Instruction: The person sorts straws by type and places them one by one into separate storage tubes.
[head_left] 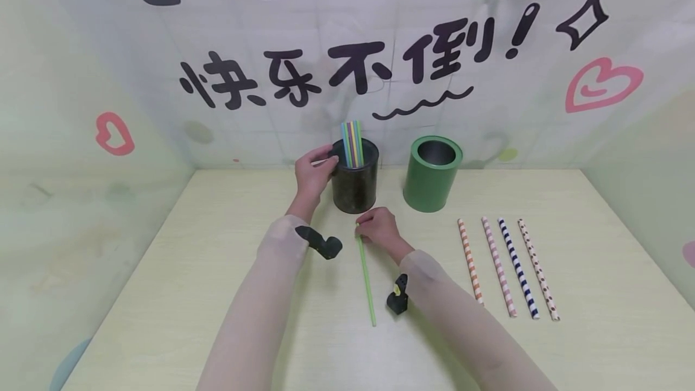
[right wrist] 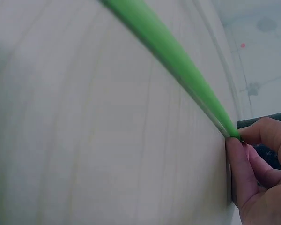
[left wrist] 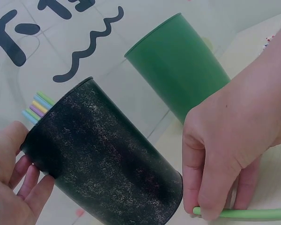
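Note:
My left hand (head_left: 313,175) holds the black cylindrical cup (head_left: 355,190) at the left of its rim; in the left wrist view its thumb and fingers (left wrist: 37,190) lie against the cup's upper side. Several plain coloured straws (head_left: 353,145) in blue, purple, yellow and green stick up out of that cup. Just in front of it, my right hand (head_left: 382,228) pinches the far end of a light green straw (head_left: 367,282) between thumb and fingertips. The straw stretches back over the table toward me, and in the right wrist view the green straw (right wrist: 178,63) runs close over the tabletop.
A green cylindrical cup (head_left: 431,183) stands right of the black one. Several patterned straws lie side by side at the right, among them an orange-striped straw (head_left: 470,261) and a navy-striped straw (head_left: 518,267). A printed cloth backdrop (head_left: 304,131) rises behind the pale wooden table (head_left: 206,246).

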The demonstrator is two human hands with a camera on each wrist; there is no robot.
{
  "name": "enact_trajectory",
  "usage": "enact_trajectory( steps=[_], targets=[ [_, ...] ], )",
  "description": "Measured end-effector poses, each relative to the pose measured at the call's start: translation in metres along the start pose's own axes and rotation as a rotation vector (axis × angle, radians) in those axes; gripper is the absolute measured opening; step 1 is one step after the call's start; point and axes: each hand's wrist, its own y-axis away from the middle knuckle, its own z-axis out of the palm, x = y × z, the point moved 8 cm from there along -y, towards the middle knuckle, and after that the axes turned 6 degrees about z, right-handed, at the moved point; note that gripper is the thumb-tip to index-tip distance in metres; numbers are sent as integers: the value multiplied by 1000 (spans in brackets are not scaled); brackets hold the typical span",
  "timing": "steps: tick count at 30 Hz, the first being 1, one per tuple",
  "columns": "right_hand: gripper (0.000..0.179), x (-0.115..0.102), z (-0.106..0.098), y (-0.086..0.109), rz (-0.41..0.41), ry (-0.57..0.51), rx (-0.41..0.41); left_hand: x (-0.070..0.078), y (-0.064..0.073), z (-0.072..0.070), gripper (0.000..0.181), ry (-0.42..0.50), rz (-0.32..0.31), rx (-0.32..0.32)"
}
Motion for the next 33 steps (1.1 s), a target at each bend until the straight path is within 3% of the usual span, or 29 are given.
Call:
enact_trajectory(
  steps=[11,22,33],
  targets=[
    [23,8,-14,-4,61,-238,-20,2,1,2,34,2,5,-16],
    [26,-18,-44,-1,16,-405,-14,0,-1,0,33,-13,2,-16],
    [28,-53,-75,-3,-42,-464,37,2,0,1,33,-20,11,-20]
  ],
)
